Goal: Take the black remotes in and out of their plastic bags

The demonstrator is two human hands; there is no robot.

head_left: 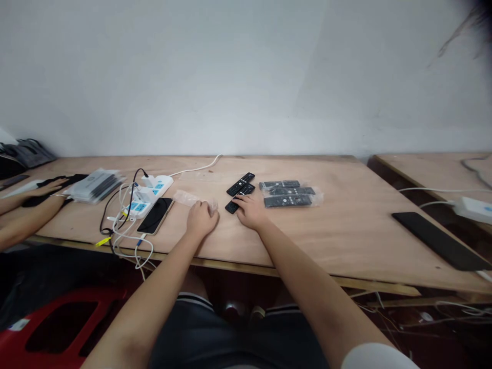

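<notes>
My left hand [202,220] rests on the table with its fingers curled round one end of a clear plastic sleeve [185,198]. The sleeve lies flat and looks to have nothing in it. My right hand [251,211] has its thumb and fingers closed on a black remote control [231,207], whose middle they partly cover. Just behind it lies another black remote control [241,184], slanted and close against the first. To the right of my right hand, several black remote controls in clear sleeves [287,200] lie side by side.
Left of my left hand are a phone [155,216] and a white power strip [149,197] with tangled cables [122,238]. Farther left stand a stack of bagged flat items [95,185] and another person's hands [52,187]. A black slab-like device [438,241] lies at the right edge.
</notes>
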